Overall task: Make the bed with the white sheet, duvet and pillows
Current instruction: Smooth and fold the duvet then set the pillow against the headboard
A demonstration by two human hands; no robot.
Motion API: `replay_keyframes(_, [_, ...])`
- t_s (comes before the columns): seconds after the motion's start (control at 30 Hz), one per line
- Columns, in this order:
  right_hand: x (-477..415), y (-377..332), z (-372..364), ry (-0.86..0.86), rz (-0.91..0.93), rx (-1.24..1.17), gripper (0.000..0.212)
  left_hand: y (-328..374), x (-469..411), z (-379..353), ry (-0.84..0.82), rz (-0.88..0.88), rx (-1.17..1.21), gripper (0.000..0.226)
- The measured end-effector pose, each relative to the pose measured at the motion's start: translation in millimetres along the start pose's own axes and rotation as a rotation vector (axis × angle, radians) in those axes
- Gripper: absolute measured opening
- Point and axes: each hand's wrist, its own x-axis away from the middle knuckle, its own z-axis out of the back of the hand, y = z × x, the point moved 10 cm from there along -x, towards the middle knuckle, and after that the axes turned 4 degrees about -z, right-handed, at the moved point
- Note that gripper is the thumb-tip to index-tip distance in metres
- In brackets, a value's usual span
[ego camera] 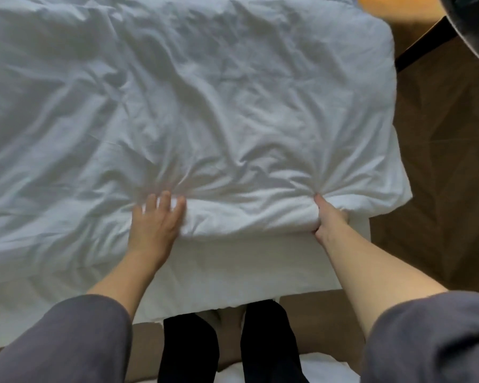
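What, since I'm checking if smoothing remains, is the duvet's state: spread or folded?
Spread out but wrinkled. The left hand rests flat on the duvet; the right hand grips its bunched near edge.

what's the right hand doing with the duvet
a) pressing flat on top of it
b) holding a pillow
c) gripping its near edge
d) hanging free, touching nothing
c: the right hand is curled round the bunched near edge of the duvet, with creases fanning out from the grip, while the left hand lies on the duvet with straight fingers.
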Motion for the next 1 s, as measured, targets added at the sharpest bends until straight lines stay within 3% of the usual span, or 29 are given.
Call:
replay_keyframes(0.1, [17,-29,14,0.201,0.184,0.201,0.072,5,-11,3,-0.042,-0.063,0.094,0.035])
replay_keyframes(0.2, [35,-37,47,0.322,0.244,0.355,0.062,29,-6,-10,-0.235,-0.166,0.142,0.034])
replay_keyframes(0.27, [35,-21,71,0.37,0.154,0.442,0.063,41,8,-16,-0.337,-0.224,0.113,0.037])
replay_keyframes(0.37, [36,17,72,0.271,-0.085,0.584,0.082,44,26,-14,-0.334,-0.219,0.104,0.041])
replay_keyframes(0.43, [44,19,60,0.272,-0.098,0.886,0.09,40,37,-14,-0.332,-0.227,0.131,0.063])
replay_keyframes(0.53, [78,-10,25,0.384,0.184,1.413,0.083,22,57,-6,-0.352,-0.195,0.133,0.074])
replay_keyframes(0.7, [160,-4,-95,0.072,0.763,1.912,0.072,-45,82,13,-0.46,0.034,0.226,0.072])
replay_keyframes(0.8, [209,19,-159,-0.052,0.934,2.022,0.071,-98,90,25,-0.445,0.127,0.245,0.07])
replay_keyframes(1.0, [276,73,-265,-0.158,1.038,2.059,0.07,-228,88,28,-0.396,0.148,0.186,0.069])
